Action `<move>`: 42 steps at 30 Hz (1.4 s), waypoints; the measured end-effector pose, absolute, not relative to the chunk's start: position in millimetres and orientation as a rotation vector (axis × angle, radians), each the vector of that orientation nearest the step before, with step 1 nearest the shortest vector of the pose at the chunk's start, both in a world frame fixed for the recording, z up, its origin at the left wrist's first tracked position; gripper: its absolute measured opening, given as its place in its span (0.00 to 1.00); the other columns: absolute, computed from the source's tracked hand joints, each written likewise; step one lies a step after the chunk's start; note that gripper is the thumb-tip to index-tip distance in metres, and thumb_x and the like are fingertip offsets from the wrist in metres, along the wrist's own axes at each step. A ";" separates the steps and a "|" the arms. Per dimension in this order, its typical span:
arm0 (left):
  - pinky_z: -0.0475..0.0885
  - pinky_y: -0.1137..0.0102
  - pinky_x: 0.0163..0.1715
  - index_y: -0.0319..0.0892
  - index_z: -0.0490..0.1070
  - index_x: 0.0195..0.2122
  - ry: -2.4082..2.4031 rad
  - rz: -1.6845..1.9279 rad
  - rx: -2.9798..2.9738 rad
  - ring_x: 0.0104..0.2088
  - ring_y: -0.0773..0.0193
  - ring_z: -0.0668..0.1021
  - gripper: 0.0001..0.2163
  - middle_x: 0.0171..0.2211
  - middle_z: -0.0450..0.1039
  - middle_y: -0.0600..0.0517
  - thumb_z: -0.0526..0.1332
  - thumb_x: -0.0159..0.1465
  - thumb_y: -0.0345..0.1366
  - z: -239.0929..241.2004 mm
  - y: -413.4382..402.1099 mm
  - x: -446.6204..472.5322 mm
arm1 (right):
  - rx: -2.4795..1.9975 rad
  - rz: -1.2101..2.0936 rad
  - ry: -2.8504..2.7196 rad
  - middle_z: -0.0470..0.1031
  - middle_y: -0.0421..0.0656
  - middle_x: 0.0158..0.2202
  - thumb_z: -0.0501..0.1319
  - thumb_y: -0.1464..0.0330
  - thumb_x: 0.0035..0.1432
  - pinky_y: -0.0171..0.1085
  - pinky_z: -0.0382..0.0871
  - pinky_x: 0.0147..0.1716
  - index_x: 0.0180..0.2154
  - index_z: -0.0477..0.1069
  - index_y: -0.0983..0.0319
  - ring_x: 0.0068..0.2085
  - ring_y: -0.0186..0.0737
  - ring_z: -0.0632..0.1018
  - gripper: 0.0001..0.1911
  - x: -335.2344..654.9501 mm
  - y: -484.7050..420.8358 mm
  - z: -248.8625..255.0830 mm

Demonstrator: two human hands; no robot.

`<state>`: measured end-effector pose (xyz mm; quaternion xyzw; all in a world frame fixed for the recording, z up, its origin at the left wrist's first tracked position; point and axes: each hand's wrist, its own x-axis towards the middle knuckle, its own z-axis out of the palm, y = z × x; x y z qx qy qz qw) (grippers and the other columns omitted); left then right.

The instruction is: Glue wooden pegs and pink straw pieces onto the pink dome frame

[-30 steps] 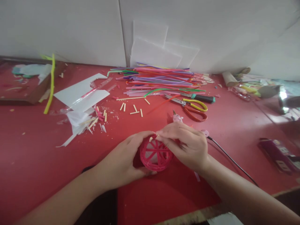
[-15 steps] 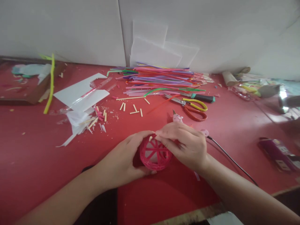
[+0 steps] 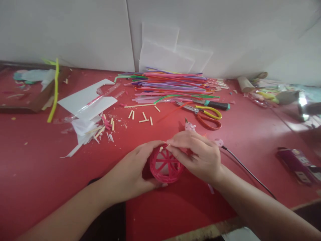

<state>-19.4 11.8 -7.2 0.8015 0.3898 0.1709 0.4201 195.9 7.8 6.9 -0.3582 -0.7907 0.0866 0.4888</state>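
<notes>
My left hand curves around the side of a round pink-red frame with crossing spokes, thumb below and forefinger along the top. A short pale wooden stick sits at its upper rim. My right hand has thumb and forefinger pinched together at that rim, just right of the stick; what lies between the fingertips is too small to make out. Beyond the right hand, a pink glue gun shows its dark nozzle, the rest of it largely covered by the hand.
Scissors and a cutter lie behind the glue gun. Colourful pipe cleaners are piled at the wall. Several cut sticks lie in front of them. Scraps and white card are at left, a purple box at right near the cable.
Almost nothing differs. Both hands and the round frame stay in the same place, with only a very slight shift of the stick at the rim.
</notes>
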 end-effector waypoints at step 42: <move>0.75 0.55 0.54 0.50 0.59 0.60 0.965 0.413 2.004 0.55 0.50 0.78 0.34 0.57 0.73 0.47 0.73 0.55 0.44 -4.3 14.1 -17.1 | -0.877 0.208 -1.942 0.82 0.45 0.32 0.64 0.78 0.60 0.38 0.80 0.36 0.40 0.76 0.63 0.34 0.37 0.81 0.08 195.7 7.0 7.6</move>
